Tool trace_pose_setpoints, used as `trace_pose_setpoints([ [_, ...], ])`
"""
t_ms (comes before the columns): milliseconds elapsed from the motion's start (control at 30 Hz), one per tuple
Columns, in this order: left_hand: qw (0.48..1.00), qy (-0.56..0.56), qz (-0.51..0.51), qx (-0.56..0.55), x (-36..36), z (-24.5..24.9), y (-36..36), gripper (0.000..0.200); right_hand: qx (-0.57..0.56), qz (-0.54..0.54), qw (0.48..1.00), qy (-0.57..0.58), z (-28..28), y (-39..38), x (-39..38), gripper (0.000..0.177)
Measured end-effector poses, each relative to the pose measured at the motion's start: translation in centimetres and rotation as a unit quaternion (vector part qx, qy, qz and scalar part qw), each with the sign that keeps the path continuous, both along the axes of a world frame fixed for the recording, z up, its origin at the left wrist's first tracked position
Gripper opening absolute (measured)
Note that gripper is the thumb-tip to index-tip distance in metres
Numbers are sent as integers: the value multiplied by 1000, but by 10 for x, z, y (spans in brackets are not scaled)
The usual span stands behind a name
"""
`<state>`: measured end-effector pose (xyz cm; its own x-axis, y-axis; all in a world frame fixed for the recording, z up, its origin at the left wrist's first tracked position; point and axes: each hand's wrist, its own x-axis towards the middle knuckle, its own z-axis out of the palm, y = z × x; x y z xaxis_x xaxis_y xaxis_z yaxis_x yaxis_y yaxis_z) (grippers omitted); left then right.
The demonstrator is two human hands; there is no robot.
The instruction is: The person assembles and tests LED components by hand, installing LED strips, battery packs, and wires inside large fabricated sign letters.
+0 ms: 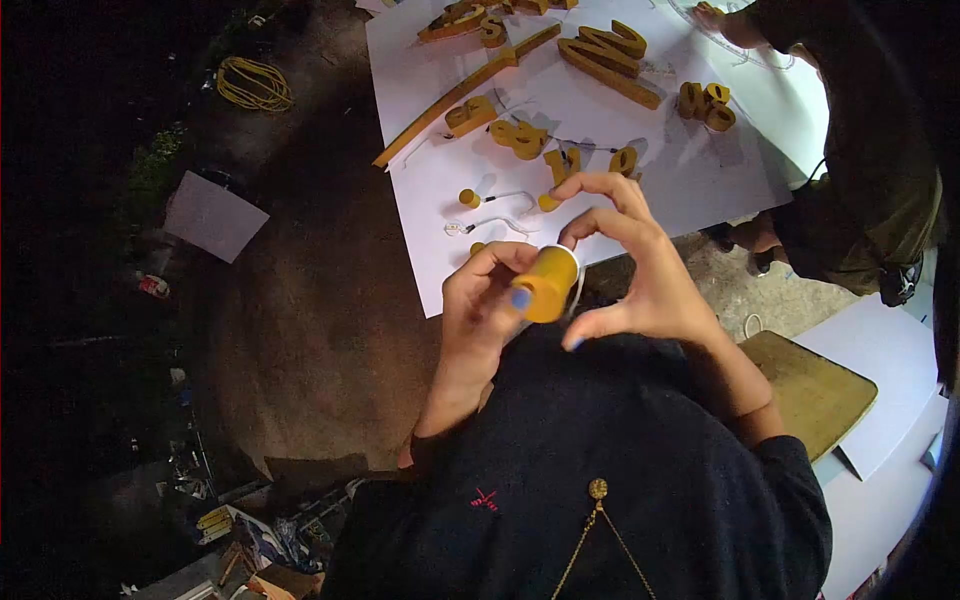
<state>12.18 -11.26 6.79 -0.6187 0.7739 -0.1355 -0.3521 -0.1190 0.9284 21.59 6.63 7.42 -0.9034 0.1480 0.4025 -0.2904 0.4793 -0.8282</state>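
Just beyond my chest, my left hand (480, 310) holds a yellow channel letter (552, 285) with a white edge; the letter is blurred. My right hand (640, 260) is at the letter's right side, fingers curved and apart, thumb below, holding nothing that shows. A thin white wire hangs at the letter's right edge. Past the hands, a small yellow round piece (469, 198) with a white wire and a small white part (455, 229) with a wire lie on the white sheet (425, 270).
More yellow letters (610, 62) and a long yellow strip (450, 100) lie on the sheet. Another person in dark clothes (850, 150) is at the right, a hand (740, 28) at the top. A yellow-brown board (808, 392) lies at the right; a coiled yellow cable (252, 84) lies at the upper left.
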Motion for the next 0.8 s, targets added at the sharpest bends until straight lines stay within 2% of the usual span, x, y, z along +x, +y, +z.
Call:
trace_pose_setpoints([
  [33,1000,0,0,0,0,-1,0,50,-53,27,998,7,-4,1,-2,59],
  [67,998,-43,-2,35,0,-1,1,49,-54,27,998,7,-9,2,-6,59],
  [133,994,-88,-9,66,0,-4,-1,51,-306,130,943,31,-24,0,-13,63],
  [167,994,-89,-10,64,1,-3,-1,51,-307,128,943,30,-29,-2,-13,63],
  [233,990,-121,-27,69,2,2,-1,50,-379,169,910,11,-34,-4,-14,59],
  [267,990,-121,-27,68,3,1,-1,50,-395,201,896,11,-36,-3,-14,52],
  [300,993,-104,-20,61,4,0,1,49,-396,201,896,11,-37,-3,-14,52],
  [367,995,-88,-14,54,6,-1,3,47,-453,225,862,-39,-41,-4,-14,50],
  [533,1000,-20,-20,-13,5,2,1,40,-438,214,871,-58,-44,-5,-14,49],
  [600,1000,3,-10,-17,8,5,4,39,-396,212,893,-37,-48,-5,-16,49],
  [767,997,57,-5,-58,6,5,5,39,-395,215,893,-34,-58,-5,-21,53],
  [800,993,100,14,-63,6,1,6,40,-402,208,891,-29,-61,-6,-22,56],
])
